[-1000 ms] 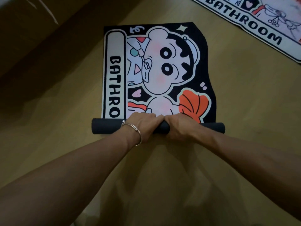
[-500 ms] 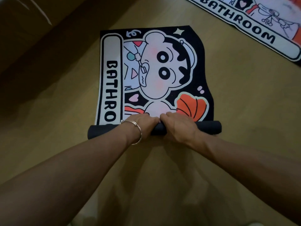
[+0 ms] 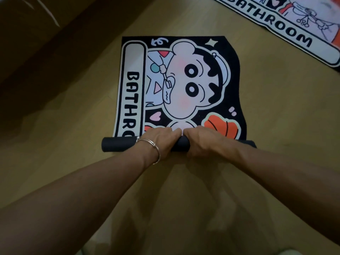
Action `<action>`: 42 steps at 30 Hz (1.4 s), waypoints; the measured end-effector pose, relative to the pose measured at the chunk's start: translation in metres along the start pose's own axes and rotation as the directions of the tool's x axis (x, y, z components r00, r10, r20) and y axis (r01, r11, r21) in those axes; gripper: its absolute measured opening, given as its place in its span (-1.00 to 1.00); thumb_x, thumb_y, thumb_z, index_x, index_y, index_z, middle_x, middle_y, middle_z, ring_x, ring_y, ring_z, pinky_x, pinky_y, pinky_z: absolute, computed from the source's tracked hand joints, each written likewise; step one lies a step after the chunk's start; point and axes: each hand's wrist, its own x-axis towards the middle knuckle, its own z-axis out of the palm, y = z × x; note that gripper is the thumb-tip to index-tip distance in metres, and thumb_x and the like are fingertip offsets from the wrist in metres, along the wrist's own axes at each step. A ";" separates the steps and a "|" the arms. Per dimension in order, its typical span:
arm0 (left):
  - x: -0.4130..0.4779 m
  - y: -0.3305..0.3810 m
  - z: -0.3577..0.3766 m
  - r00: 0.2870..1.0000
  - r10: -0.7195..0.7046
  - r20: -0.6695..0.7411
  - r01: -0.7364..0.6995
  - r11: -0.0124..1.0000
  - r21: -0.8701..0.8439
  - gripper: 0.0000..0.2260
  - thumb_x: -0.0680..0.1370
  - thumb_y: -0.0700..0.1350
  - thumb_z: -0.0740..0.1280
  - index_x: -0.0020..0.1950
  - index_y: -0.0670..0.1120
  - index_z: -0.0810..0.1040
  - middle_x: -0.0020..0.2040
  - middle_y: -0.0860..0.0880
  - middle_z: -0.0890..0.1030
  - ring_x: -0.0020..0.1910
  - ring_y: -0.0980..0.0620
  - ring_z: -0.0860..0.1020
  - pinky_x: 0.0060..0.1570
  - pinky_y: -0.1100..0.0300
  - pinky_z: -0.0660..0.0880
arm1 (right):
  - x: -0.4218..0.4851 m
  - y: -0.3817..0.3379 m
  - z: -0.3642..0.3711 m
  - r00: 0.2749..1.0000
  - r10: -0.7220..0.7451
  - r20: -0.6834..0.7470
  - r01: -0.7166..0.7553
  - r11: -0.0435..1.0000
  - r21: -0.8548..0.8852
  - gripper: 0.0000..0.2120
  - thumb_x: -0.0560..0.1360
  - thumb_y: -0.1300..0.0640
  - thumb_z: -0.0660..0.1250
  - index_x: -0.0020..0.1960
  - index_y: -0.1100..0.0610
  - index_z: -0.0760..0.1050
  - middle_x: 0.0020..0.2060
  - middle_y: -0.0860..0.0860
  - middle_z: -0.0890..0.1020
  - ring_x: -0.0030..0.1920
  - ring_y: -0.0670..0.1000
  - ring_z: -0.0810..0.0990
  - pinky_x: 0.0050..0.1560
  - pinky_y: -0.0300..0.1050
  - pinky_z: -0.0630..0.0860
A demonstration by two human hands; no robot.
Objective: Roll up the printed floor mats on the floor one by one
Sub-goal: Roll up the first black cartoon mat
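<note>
The black roll point(image 3: 117, 147) of rubbery mat has crept a little farther up the print since a moment ago. The O after BATHR was whole then, and now the roll hides half of it. It has reached the bottom of the orange shell too. Both hands have gone along with it.

The left hand point(image 3: 161, 139) lies on top of the roll, near its middle. Its fingers are curled over the far side and grip it. The right hand point(image 3: 200, 142) sits just beside it on the roll and grips the same way. The two hands meet at the fingers, touching or almost touching. A thin silver metal bangle point(image 3: 156, 153) hangs on the left wrist, on the near side of the roll. Both ends of the roll stick out past the hands.

The roll is the near end of a soft black floor mat point(image 3: 184, 80) with a big-eyed cartoon child printed in white, pink and orange. The rest of this mat lies flat on the far side of the roll. A white strip with black letters runs along its left edge.

Under the roll is a smooth yellow-brown floor point(image 3: 73, 126). Far beyond the roll, up to the right, a second printed mat point(image 3: 276, 21) with a white BATHROOM strip lies flat. Beyond the roll to the left is a dark brown band point(image 3: 46, 43). I cannot tell what it is.
</note>
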 end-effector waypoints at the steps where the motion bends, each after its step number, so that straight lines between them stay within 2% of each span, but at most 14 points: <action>1: 0.000 0.000 -0.001 0.999 -0.011 0.030 0.012 1.000 -0.026 -0.75 0.52 -0.12 0.28 0.16 -0.07 0.33 0.00 -0.11 0.51 -0.10 -0.07 0.49 -0.22 0.11 0.37 | -0.001 0.000 0.001 0.999 -0.015 -0.029 0.014 1.000 -0.021 -0.63 0.44 0.08 0.39 0.20 0.04 0.37 -0.02 0.03 0.55 -0.12 0.01 0.50 -0.14 -0.13 0.46; 4: 0.002 -0.002 -0.006 0.998 -0.010 0.059 0.015 0.997 -0.076 -0.76 0.52 -0.09 0.29 0.15 -0.08 0.36 0.00 -0.11 0.52 -0.13 -0.06 0.48 -0.20 0.11 0.40 | -0.004 0.000 0.009 0.988 -0.058 -0.141 0.045 0.995 -0.093 -0.65 0.45 0.05 0.37 0.16 0.06 0.34 -0.01 0.02 0.54 -0.13 0.00 0.49 -0.14 -0.11 0.47; 8: -0.001 0.005 -0.003 0.999 0.013 -0.046 -0.012 1.000 0.012 -0.69 0.53 -0.09 0.29 0.21 -0.06 0.27 0.03 -0.08 0.47 -0.08 -0.07 0.51 -0.21 0.07 0.44 | 0.000 0.005 -0.003 1.000 0.016 0.025 -0.017 0.999 0.045 -0.58 0.43 0.09 0.41 0.24 0.05 0.39 -0.09 0.00 0.52 -0.12 0.00 0.53 -0.10 -0.15 0.51; 12: 0.003 0.006 -0.007 0.996 -0.032 0.080 0.036 0.998 -0.052 -0.69 0.52 -0.07 0.31 0.22 -0.03 0.34 -0.01 -0.06 0.54 -0.16 -0.05 0.51 -0.20 0.11 0.43 | -0.003 0.004 0.004 0.998 -0.036 -0.056 0.035 0.999 -0.023 -0.60 0.41 0.03 0.41 0.19 0.04 0.38 -0.02 0.02 0.57 -0.05 0.03 0.56 -0.01 -0.06 0.55; 14: 0.004 0.008 -0.011 0.994 -0.034 0.107 0.044 0.995 -0.093 -0.67 0.50 -0.06 0.33 0.24 0.00 0.36 0.01 -0.05 0.56 -0.08 -0.06 0.54 -0.01 0.07 0.43 | -0.005 0.004 0.009 0.994 -0.050 -0.093 0.046 0.998 -0.045 -0.59 0.42 0.03 0.41 0.20 0.05 0.36 0.01 0.02 0.57 -0.03 0.04 0.56 0.00 -0.06 0.54; 16: 0.002 0.011 -0.011 0.999 -0.022 0.033 0.023 0.999 -0.038 -0.68 0.51 -0.07 0.31 0.23 -0.01 0.33 0.04 -0.03 0.55 0.02 -0.07 0.55 0.25 -0.02 0.32 | -0.003 0.006 0.004 0.999 -0.013 -0.035 0.013 1.000 0.002 -0.57 0.43 0.06 0.41 0.24 0.05 0.38 -0.03 0.02 0.55 -0.06 0.03 0.55 -0.02 -0.09 0.53; 17: 0.001 0.013 -0.009 1.000 -0.018 -0.002 0.018 1.000 -0.002 -0.70 0.53 -0.07 0.29 0.22 -0.02 0.32 0.05 -0.02 0.55 0.02 -0.07 0.55 0.27 -0.03 0.29 | -0.002 0.007 0.001 1.000 0.006 0.013 -0.006 0.999 0.033 -0.57 0.42 0.07 0.42 0.25 0.04 0.39 -0.07 0.01 0.53 -0.09 0.02 0.53 -0.04 -0.11 0.53; 20: 0.000 0.013 -0.004 0.999 -0.052 -0.007 0.052 0.999 -0.002 -0.75 0.55 -0.09 0.25 0.21 -0.03 0.32 0.02 -0.04 0.57 -0.01 -0.08 0.56 0.18 0.00 0.36 | -0.001 0.007 -0.001 0.999 0.020 0.047 -0.022 0.999 0.045 -0.56 0.40 0.06 0.43 0.24 0.03 0.41 -0.06 0.00 0.54 -0.09 0.01 0.53 -0.03 -0.10 0.54; 24: 0.000 0.010 -0.004 0.996 -0.082 -0.036 0.080 0.995 -0.061 -0.70 0.54 -0.06 0.27 0.25 0.00 0.33 0.06 -0.02 0.57 0.03 -0.06 0.55 0.24 0.03 0.33 | -0.003 0.005 0.006 0.992 -0.018 -0.124 0.011 0.998 -0.058 -0.57 0.43 0.04 0.40 0.23 0.05 0.34 0.04 0.04 0.57 -0.01 0.06 0.57 0.00 -0.04 0.54; 28: -0.004 0.015 0.001 0.992 -0.028 -0.124 0.034 0.998 0.047 -0.66 0.56 -0.06 0.25 0.30 -0.03 0.27 0.12 -0.04 0.52 0.06 -0.06 0.52 0.02 0.13 0.33 | -0.001 0.007 -0.004 0.998 0.008 0.063 -0.012 0.998 0.058 -0.54 0.41 0.11 0.42 0.27 0.05 0.39 -0.05 0.02 0.54 -0.10 0.02 0.53 -0.11 -0.15 0.49; 31: -0.001 0.014 -0.003 0.999 -0.044 -0.022 0.043 0.999 -0.025 -0.72 0.56 -0.06 0.25 0.26 -0.01 0.34 0.09 -0.04 0.57 0.06 -0.07 0.52 -0.10 0.17 0.21 | -0.003 0.007 0.004 1.000 -0.021 0.009 0.021 0.999 0.027 -0.54 0.39 0.06 0.44 0.24 0.03 0.39 0.02 0.03 0.58 -0.07 0.04 0.55 -0.12 -0.13 0.49; 34: 0.003 0.011 -0.009 0.999 -0.038 0.033 0.041 0.997 -0.065 -0.67 0.53 -0.02 0.29 0.28 0.02 0.35 0.06 -0.05 0.57 0.00 -0.08 0.54 -0.14 0.13 0.34 | -0.002 0.006 0.010 0.995 -0.045 -0.084 0.044 0.999 -0.005 -0.54 0.39 0.04 0.44 0.22 0.04 0.36 0.04 0.03 0.57 -0.02 0.05 0.56 -0.06 -0.09 0.52; 39: 0.001 0.016 -0.001 0.999 -0.021 -0.043 0.022 1.000 0.021 -0.72 0.56 -0.03 0.26 0.23 -0.02 0.31 0.04 -0.06 0.53 -0.06 -0.08 0.55 -0.21 0.09 0.37 | -0.004 0.012 -0.004 0.992 -0.016 0.127 -0.005 0.988 0.157 -0.50 0.37 0.08 0.45 0.28 -0.01 0.39 0.06 0.01 0.57 -0.01 0.03 0.57 0.01 -0.10 0.54; 42: 0.005 0.014 -0.004 0.998 -0.062 0.026 0.063 0.997 -0.042 -0.70 0.54 -0.01 0.29 0.25 0.01 0.35 0.03 -0.06 0.57 -0.06 -0.09 0.57 -0.19 0.09 0.40 | -0.008 0.006 0.009 0.998 -0.030 -0.062 0.029 0.999 -0.026 -0.53 0.41 0.04 0.42 0.26 0.03 0.35 0.07 0.02 0.56 0.00 0.03 0.54 -0.06 -0.13 0.46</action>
